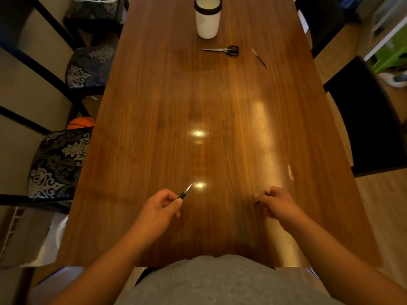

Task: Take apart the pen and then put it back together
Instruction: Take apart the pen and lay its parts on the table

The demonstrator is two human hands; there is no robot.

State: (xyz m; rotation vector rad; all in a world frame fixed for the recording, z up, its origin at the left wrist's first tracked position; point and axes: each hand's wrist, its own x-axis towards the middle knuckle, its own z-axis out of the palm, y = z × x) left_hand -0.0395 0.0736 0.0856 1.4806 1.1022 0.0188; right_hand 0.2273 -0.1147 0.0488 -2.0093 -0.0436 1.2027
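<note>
The pen is in two pieces, one in each hand, held apart above the near part of the wooden table (211,111). My left hand (159,208) pinches the front section (185,192), which has a black grip and a silver cone tip pointing up and right. My right hand (276,203) is closed around a dark pen piece (257,202); only short dark ends show past the fingers, so its shape is mostly hidden. The hands are roughly a forearm's width apart.
Far up the table stand a white cylindrical container with a black rim (208,17), black-handled scissors (224,50) and a second pen (259,59). Patterned chairs (59,161) line the left side and a dark chair (365,119) the right. A small white scrap (291,172) lies near the right edge.
</note>
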